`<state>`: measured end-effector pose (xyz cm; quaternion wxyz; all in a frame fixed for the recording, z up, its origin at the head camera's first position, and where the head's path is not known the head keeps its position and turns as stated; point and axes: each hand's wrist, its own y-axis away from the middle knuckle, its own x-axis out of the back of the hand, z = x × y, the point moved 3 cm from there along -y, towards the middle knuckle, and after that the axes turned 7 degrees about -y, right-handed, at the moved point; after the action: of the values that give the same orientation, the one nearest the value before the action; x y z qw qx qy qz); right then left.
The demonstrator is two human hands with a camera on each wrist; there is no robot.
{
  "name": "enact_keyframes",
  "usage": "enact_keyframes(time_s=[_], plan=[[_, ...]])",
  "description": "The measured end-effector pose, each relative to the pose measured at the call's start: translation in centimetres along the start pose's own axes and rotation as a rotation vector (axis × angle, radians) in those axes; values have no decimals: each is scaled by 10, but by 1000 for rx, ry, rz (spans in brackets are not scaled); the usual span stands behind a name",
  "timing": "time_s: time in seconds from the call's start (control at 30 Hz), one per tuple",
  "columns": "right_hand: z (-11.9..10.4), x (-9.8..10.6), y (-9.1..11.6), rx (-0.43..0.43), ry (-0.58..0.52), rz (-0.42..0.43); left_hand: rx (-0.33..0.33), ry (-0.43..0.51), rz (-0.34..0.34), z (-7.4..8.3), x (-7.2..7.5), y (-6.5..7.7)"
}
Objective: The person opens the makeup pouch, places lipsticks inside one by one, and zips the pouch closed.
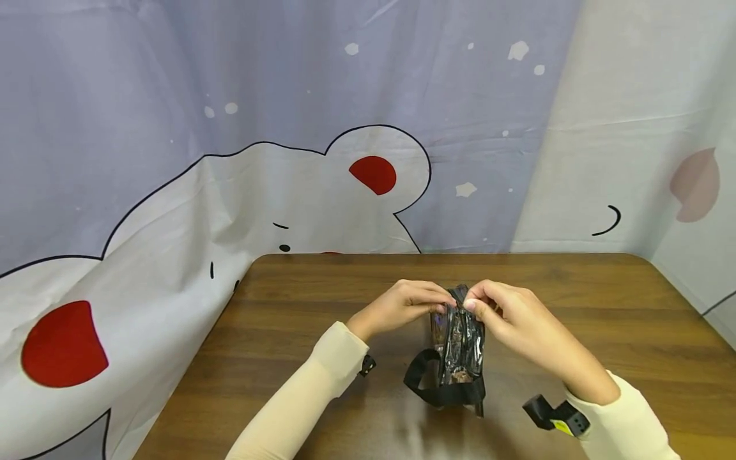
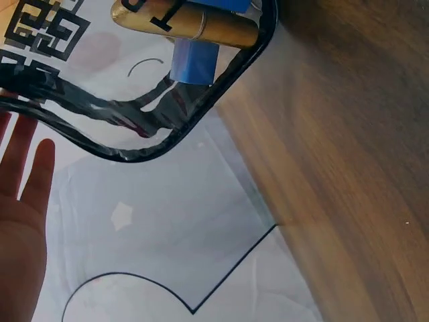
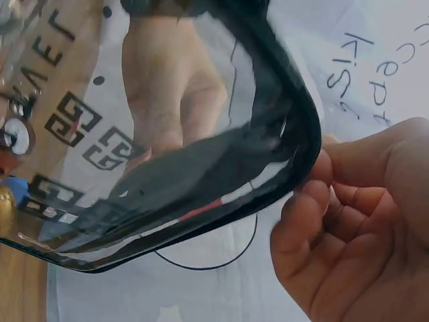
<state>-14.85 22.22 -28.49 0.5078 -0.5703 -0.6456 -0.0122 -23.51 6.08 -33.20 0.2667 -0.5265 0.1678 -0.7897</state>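
Note:
A clear plastic zip pouch (image 1: 454, 345) with black trim and a black strap (image 1: 445, 393) stands upright on the table. At its top edge, my left hand (image 1: 402, 303) holds the zippered side with its fingertips. Fairly straight fingers (image 2: 17, 161) reach to the black trim in the left wrist view. My right hand (image 1: 512, 313) pinches the top corner of the pouch by the zipper. In the right wrist view the right thumb and bent forefinger (image 3: 301, 208) meet at the trim; what lies between them is hidden.
Inside the pouch show a gold-coloured piece (image 2: 181, 20) and a blue block (image 2: 194, 62). The wooden table (image 1: 322, 281) meets a printed cloth backdrop (image 1: 477, 128) along its far and left edges. Small wrist cameras (image 1: 554, 415) sit by both cream sleeves.

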Motion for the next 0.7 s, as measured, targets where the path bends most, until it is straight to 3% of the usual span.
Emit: enact_keyframes(time_s=[0.2, 0.47, 0.7], plan=[[-10, 1, 11, 29, 22, 25, 18, -90, 41, -1, -1, 0], [-22, -10, 30, 204, 44, 92, 10, -115, 97, -5, 1, 3], [-25, -27, 46, 294, 159, 128, 20, -145, 118, -3, 1, 4]])
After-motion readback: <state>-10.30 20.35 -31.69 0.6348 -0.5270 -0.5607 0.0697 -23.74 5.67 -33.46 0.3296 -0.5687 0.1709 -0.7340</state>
